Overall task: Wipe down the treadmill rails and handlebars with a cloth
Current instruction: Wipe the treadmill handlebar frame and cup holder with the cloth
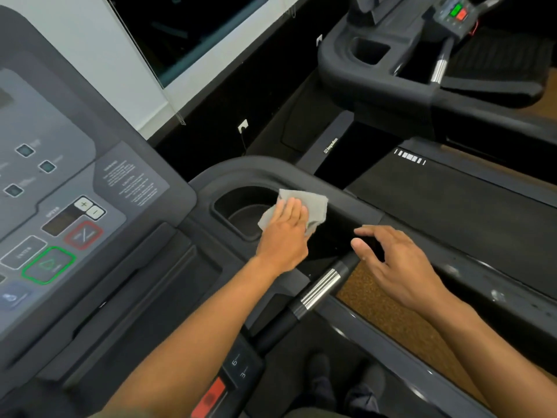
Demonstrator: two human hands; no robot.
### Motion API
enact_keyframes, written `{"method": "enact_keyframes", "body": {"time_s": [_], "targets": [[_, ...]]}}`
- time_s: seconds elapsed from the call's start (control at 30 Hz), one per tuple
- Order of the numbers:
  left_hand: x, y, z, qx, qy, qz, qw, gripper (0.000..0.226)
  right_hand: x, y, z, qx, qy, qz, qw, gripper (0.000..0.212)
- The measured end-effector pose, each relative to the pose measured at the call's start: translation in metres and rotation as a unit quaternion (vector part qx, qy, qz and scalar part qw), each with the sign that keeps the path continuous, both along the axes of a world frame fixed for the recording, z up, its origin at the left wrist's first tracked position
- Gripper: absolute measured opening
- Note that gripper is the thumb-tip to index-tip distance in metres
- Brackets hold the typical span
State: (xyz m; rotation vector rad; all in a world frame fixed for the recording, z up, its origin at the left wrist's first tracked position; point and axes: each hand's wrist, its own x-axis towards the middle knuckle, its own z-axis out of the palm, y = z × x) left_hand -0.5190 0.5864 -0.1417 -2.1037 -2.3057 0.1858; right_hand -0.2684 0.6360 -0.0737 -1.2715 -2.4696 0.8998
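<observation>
A grey cloth (313, 205) lies on the dark right side rail (346, 206) of the treadmill, at the edge of the cup holder (238, 212). My left hand (284, 233) presses flat on the cloth, fingers together. My right hand (394, 260) hovers just right of it over the rail, fingers curled and apart, holding nothing. Below both hands runs the black handlebar (319, 289) with its ribbed chrome grip.
The console (60, 191) with its buttons fills the left. A small control pad (238, 366) with a red button sits low in the middle. A second treadmill (391, 70) stands at the upper right. My shoes (343, 384) rest on the belt.
</observation>
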Motion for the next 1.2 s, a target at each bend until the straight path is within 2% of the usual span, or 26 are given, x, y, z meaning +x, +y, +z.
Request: {"method": "enact_keyframes", "body": {"time_s": [0.1,0.23,0.33,0.43,0.53,0.6,0.67,0.73,0.8,0.87,0.97,1.07,1.2], "targets": [[0.014,-0.052,-0.006,-0.017,-0.054,-0.009,0.998,0.065,-0.010,-0.002,-0.002,-0.001,-0.002,0.014,1.000,0.054],[0.033,-0.114,-0.004,-0.110,-0.183,0.120,0.970,0.061,-0.006,-0.001,-0.006,-0.002,-0.002,0.010,1.000,0.052],[0.046,-0.111,0.027,-0.076,-0.224,0.163,0.958,0.052,0.008,0.003,-0.009,-0.006,-0.010,-0.006,1.000,0.053],[0.043,-0.085,0.059,-0.073,-0.274,0.237,0.929,0.038,0.020,0.007,-0.007,-0.005,-0.009,-0.025,1.000,0.056],[0.018,-0.059,0.078,0.007,-0.281,0.240,0.929,0.033,0.024,0.009,-0.003,-0.001,-0.004,-0.033,0.999,0.055],[0.003,-0.044,0.090,0.087,-0.300,0.197,0.929,0.045,0.024,0.010,-0.001,0.003,-0.004,-0.036,0.999,0.054],[-0.005,-0.031,0.093,0.135,-0.294,0.113,0.939,0.059,0.024,0.009,0.001,0.002,-0.004,-0.037,0.999,0.052],[-0.008,-0.025,0.082,0.079,-0.288,0.070,0.952,0.064,0.023,0.009,0.001,0.003,-0.003,-0.040,0.999,0.051],[-0.008,-0.030,0.056,-0.024,-0.231,0.054,0.971,0.069,0.021,0.007,0.001,0.003,-0.003,-0.041,0.999,0.050],[-0.011,-0.046,0.028,-0.070,-0.201,0.059,0.975,0.075,0.021,0.006,0.000,0.003,-0.005,-0.044,0.999,0.049],[-0.014,-0.081,0.014,-0.054,-0.221,0.120,0.966,0.076,0.025,0.006,-0.001,0.004,-0.005,-0.058,0.998,0.049],[-0.011,-0.119,0.013,-0.022,-0.209,0.111,0.971,0.071,0.032,0.007,-0.002,0.008,-0.005,-0.071,0.997,0.048],[-0.013,-0.097,0.008,0.001,-0.283,0.126,0.951,0.067,0.046,0.006,-0.004,0.014,-0.015,-0.100,0.995,0.045]]}}
